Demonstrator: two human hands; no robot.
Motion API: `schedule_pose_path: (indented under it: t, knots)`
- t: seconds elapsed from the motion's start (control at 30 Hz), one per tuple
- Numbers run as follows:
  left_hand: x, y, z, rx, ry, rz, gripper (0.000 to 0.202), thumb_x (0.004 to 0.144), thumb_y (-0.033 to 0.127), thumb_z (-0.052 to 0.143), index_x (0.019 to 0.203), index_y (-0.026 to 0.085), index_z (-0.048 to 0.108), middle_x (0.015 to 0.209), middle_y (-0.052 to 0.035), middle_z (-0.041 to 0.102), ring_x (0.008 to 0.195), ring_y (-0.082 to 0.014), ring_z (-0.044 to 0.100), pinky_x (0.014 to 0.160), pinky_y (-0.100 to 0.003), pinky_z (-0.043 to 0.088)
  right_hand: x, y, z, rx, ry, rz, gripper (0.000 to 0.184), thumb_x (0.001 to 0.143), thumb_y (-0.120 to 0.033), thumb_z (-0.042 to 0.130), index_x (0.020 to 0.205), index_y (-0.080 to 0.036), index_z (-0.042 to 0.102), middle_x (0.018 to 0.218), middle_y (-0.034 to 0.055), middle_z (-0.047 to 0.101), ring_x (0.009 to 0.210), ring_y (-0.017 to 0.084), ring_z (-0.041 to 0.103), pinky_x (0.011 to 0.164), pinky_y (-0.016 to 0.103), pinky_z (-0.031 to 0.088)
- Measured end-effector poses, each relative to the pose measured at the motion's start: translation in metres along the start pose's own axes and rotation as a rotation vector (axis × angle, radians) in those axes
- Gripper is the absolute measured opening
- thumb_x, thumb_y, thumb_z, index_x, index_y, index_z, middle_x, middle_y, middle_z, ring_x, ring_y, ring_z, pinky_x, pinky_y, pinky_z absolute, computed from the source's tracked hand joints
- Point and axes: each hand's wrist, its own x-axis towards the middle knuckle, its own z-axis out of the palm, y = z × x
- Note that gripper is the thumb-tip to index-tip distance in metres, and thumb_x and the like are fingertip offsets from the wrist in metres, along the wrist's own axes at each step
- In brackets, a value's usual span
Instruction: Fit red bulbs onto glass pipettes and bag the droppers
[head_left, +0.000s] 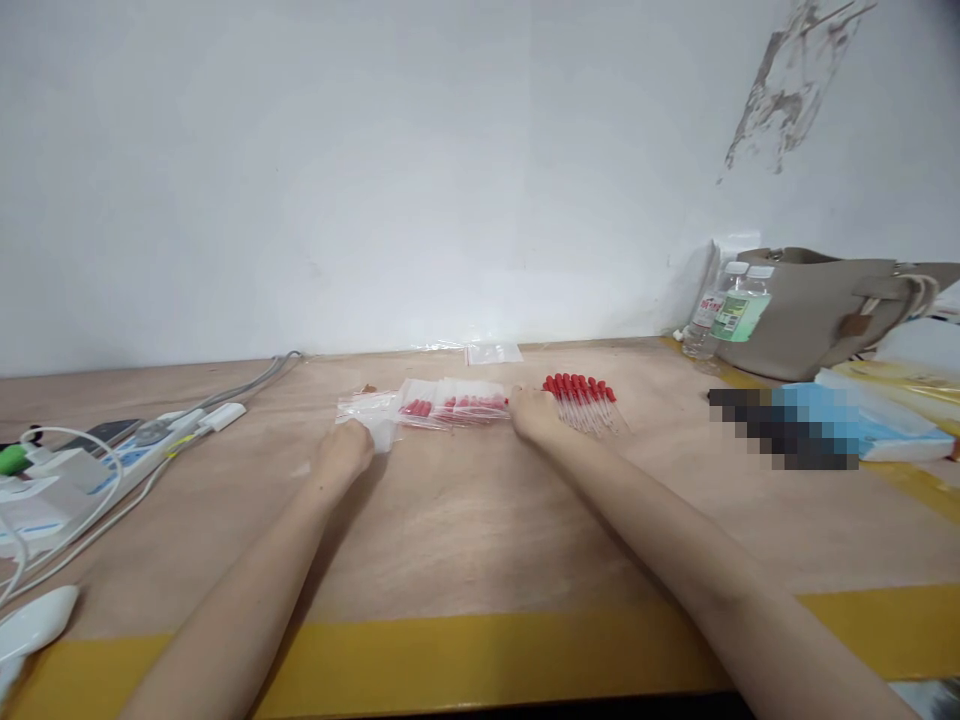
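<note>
Both my arms reach forward over a wooden table (465, 520). My left hand (343, 450) rests at the left end of a row of clear plastic bags (442, 405) that hold red-capped droppers; its fingers close on the edge of one clear bag (379, 432). My right hand (534, 412) lies between the bags and a loose row of red-capped droppers (586, 400), fingers curled, touching the right end of the bags. What the right fingers hold I cannot make out.
A power strip with cables (112, 460) lies at the left, a white object (34, 620) near the front left. Empty clear bags (491, 352) lie by the wall. Two water bottles (724, 310), a beige handbag (832, 305) and blue packets (862, 420) stand at the right. A yellow stripe marks the table's front edge.
</note>
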Motion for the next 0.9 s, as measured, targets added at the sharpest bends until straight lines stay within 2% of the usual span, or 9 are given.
schedule_pose_path:
  t: [0.13,0.2,0.3,0.4,0.47,0.53,0.63,0.7,0.9]
  knots:
    - [-0.016,0.011,-0.027,0.069,0.152,-0.081,0.032,0.082,0.013,0.027,0.102,0.003,0.050,0.095,-0.0234,0.057,0.093,-0.0362,0.054,0.075,-0.045,0.041,-0.011,0.000,-0.014,-0.089,0.114,-0.048,0.024,0.079,-0.006,0.037,0.089,-0.005,0.059,0.101,0.0241,0.051,0.098,0.028,0.047,0.078,0.039,0.036]
    - [-0.026,0.020,-0.036,0.043,0.250,-0.032,0.035,0.083,0.013,0.023,0.108,0.004,0.046,0.100,-0.0234,0.055,0.096,-0.0367,0.052,0.078,-0.048,0.040,-0.019,0.008,-0.024,-0.123,0.160,-0.044,0.027,0.079,-0.005,0.034,0.090,-0.003,0.058,0.101,0.0255,0.049,0.096,0.029,0.047,0.076,0.040,0.036]
    - [-0.042,0.040,-0.035,-0.030,0.304,0.349,0.040,0.084,0.014,0.023,0.119,0.005,0.040,0.117,-0.0193,0.048,0.109,-0.0311,0.045,0.092,-0.044,0.034,-0.032,0.033,-0.036,-0.122,0.256,-0.039,0.027,0.081,-0.008,0.032,0.095,-0.005,0.055,0.100,0.0227,0.049,0.091,0.028,0.049,0.072,0.039,0.038]
    - [-0.063,0.062,-0.018,-0.093,0.180,0.810,0.041,0.087,0.021,0.026,0.125,0.013,0.037,0.129,-0.0093,0.041,0.123,-0.0237,0.031,0.103,-0.039,0.024,-0.046,0.068,-0.038,0.097,0.368,-0.125,0.021,0.082,-0.017,0.035,0.091,-0.011,0.054,0.096,0.0150,0.052,0.089,0.022,0.051,0.076,0.033,0.038]
    - [-0.077,0.074,-0.006,-0.147,0.040,0.985,0.042,0.090,0.027,0.023,0.129,0.019,0.032,0.133,-0.0049,0.036,0.125,-0.0201,0.026,0.104,-0.037,0.022,-0.055,0.088,-0.034,0.322,0.447,-0.144,0.021,0.081,-0.020,0.036,0.095,-0.013,0.050,0.090,0.0113,0.055,0.087,0.019,0.052,0.076,0.031,0.040]
    - [-0.089,0.083,0.003,-0.188,-0.084,1.083,0.042,0.090,0.034,0.023,0.131,0.025,0.029,0.136,-0.0020,0.032,0.126,-0.0202,0.024,0.104,-0.041,0.020,-0.065,0.102,-0.027,0.562,0.469,-0.073,0.034,0.078,-0.024,0.042,0.110,-0.013,0.039,0.079,0.0058,0.055,0.070,0.016,0.055,0.064,0.028,0.043]
    - [-0.096,0.089,0.007,-0.225,-0.218,1.153,0.046,0.087,0.044,0.028,0.131,0.029,0.027,0.139,-0.0022,0.025,0.128,-0.0237,0.019,0.104,-0.047,0.014,-0.080,0.106,-0.019,0.913,0.354,0.053,0.071,0.069,-0.026,0.052,0.126,-0.015,0.011,0.062,-0.0056,0.048,0.046,0.011,0.049,0.044,0.023,0.041]
    - [-0.096,0.090,0.006,-0.249,-0.235,1.142,0.049,0.086,0.047,0.029,0.131,0.028,0.027,0.140,-0.0029,0.020,0.129,-0.0241,0.014,0.104,-0.047,0.010,-0.089,0.102,-0.015,1.091,0.248,0.116,0.082,0.064,-0.024,0.055,0.126,-0.019,0.001,0.056,-0.0095,0.045,0.041,0.010,0.049,0.038,0.020,0.040]
    - [-0.092,0.087,0.007,-0.275,-0.275,1.084,0.043,0.089,0.043,0.024,0.130,0.032,0.028,0.140,-0.0010,0.021,0.129,-0.0207,0.017,0.104,-0.046,0.011,-0.100,0.088,-0.008,1.329,0.167,0.240,0.066,0.060,-0.025,0.063,0.108,-0.025,0.018,0.058,-0.0094,0.049,0.042,0.011,0.054,0.040,0.022,0.046]
